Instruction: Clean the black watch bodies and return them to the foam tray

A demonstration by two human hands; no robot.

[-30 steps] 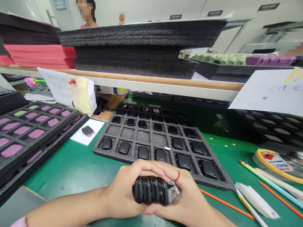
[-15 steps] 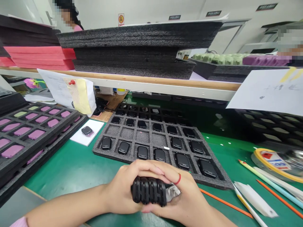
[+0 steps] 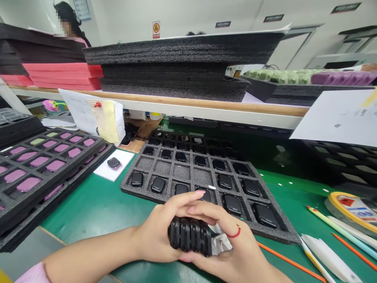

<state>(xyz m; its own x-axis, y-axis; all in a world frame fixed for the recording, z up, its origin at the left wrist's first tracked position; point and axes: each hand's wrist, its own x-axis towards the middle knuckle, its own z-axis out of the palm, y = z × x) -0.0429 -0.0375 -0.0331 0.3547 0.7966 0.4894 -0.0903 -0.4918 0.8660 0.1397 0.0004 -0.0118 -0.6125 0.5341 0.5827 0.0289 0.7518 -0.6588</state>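
1. Four black watches [image 3: 191, 237] stand on edge in a tight row, held between two bare hands just above a green table [image 3: 73, 214], at the lower middle of the view.
2. The left hand [image 3: 157, 232] curls closed around the row's left end, its fingers stretched across above the watches.
3. The right hand [image 3: 232, 241] closes loosely from the other side, fingers arched over the row and thumb beneath it. A red ring [image 3: 235, 232] circles one finger. A crumpled pale cloth [image 3: 221, 244] sits between its palm and the watches.
4. Just beyond the hands lies a dark foam tray [image 3: 284, 232] with more black watches in its compartments.
5. To the left, a single watch [image 3: 113, 162] rests on a white pad [image 3: 103, 173]. Farther left are stacked trays [image 3: 70, 167] of mostly purple pieces.
6. To the right lie an orange stick [image 3: 290, 259], a white tube [image 3: 331, 255] and a yellow roll of tape [image 3: 332, 204].
7. Behind, a shelf [image 3: 182, 108] carries black foam sheets [image 3: 176, 51]; a person [image 3: 69, 23] appears at the upper left.
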